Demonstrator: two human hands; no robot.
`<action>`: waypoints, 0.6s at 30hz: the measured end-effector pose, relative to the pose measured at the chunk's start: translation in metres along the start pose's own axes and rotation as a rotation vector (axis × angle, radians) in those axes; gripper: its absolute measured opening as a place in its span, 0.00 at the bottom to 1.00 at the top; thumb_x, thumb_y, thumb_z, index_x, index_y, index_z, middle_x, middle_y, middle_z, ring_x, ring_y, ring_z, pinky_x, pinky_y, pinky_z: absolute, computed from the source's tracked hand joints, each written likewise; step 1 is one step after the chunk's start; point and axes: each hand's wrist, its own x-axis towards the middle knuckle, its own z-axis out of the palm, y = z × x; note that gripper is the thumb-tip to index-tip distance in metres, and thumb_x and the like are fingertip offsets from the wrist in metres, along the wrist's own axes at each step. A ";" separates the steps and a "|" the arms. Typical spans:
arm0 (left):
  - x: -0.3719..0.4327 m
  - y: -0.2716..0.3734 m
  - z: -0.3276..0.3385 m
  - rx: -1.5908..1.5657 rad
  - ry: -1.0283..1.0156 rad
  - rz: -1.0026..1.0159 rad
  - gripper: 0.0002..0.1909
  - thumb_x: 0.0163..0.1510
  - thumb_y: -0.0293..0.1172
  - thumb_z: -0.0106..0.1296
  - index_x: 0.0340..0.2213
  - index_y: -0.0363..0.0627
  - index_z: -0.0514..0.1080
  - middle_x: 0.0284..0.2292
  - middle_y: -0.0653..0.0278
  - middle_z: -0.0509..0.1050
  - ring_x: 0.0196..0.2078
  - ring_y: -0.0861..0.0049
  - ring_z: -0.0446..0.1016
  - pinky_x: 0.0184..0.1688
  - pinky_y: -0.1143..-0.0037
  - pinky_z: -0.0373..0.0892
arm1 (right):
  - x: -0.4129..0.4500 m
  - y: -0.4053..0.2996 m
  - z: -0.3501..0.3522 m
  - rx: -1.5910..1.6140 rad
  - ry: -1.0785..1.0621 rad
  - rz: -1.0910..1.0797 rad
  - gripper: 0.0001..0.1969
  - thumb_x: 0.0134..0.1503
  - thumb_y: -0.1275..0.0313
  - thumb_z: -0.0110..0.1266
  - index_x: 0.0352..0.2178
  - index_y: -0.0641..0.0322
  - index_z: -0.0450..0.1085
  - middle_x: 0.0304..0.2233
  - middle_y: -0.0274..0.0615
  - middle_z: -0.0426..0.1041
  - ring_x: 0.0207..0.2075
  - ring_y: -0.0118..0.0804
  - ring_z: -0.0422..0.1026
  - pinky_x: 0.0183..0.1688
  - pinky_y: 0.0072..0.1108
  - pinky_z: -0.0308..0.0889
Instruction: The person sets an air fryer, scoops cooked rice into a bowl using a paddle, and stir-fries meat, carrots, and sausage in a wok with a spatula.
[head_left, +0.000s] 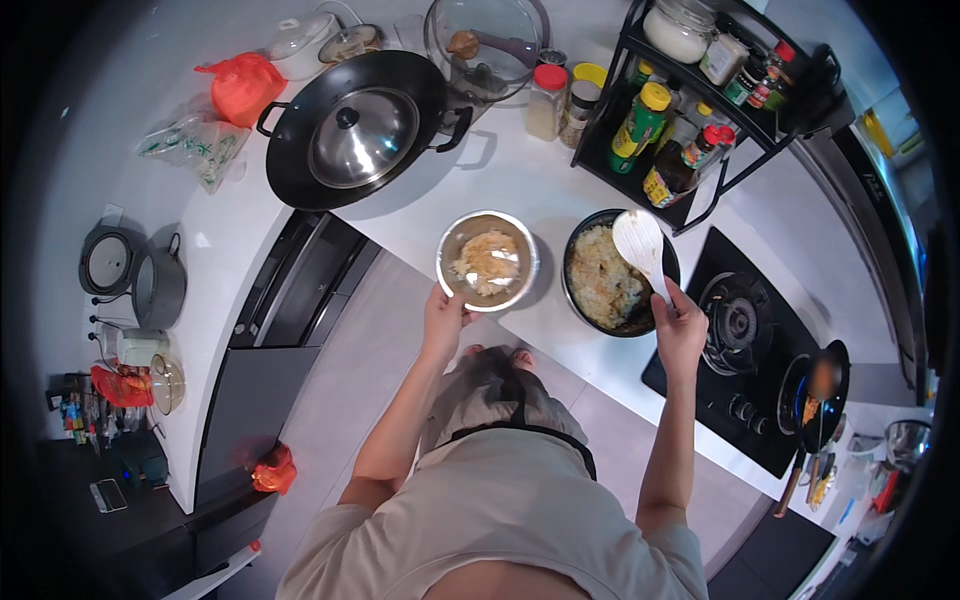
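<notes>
My left hand (445, 318) grips the near rim of a stainless steel bowl (531, 262), thumb at the edge. Some cooked rice (487, 259), brownish on top, lies inside the bowl. In my right hand (681, 322) is the handle of a white rice paddle (637, 241). Its broad blade, with a few bits of rice on it, is over a dark round pot (568, 296). More cooked rice (606, 281) fills much of that pot, and part of its dark inner bottom shows near my right hand.
A gas stove (739, 322) is on the right, with a frying pan (831, 390) holding food on one burner. Behind the pot stands a black rack (592, 139) of sauce bottles and jars. A large wok (292, 169) with a steel lid (367, 139) sits at the back left.
</notes>
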 end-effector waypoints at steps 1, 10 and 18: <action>0.011 -0.011 -0.015 -0.114 0.045 -0.016 0.15 0.56 0.23 0.42 0.46 0.35 0.62 0.39 0.55 0.72 0.36 0.73 0.76 0.38 0.77 0.76 | 0.000 0.003 -0.001 -0.143 -0.013 0.021 0.15 0.49 0.69 0.58 0.41 0.58 0.74 0.32 0.49 0.76 0.31 0.48 0.76 0.34 0.28 0.69; 0.108 -0.038 -0.097 -0.295 0.123 -0.037 0.15 0.58 0.22 0.42 0.48 0.36 0.59 0.43 0.52 0.69 0.40 0.70 0.75 0.40 0.74 0.77 | -0.024 0.022 0.018 -0.617 -0.158 -0.311 0.07 0.48 0.74 0.48 0.27 0.49 0.73 0.21 0.38 0.70 0.22 0.43 0.74 0.25 0.32 0.68; 0.089 -0.052 -0.071 -0.205 0.309 -0.205 0.17 0.60 0.32 0.46 0.47 0.39 0.59 0.31 0.62 0.67 0.29 0.74 0.74 0.33 0.76 0.76 | 0.001 0.048 0.034 -0.803 -0.196 -0.233 0.07 0.51 0.72 0.46 0.25 0.48 0.73 0.22 0.39 0.73 0.23 0.43 0.75 0.24 0.32 0.69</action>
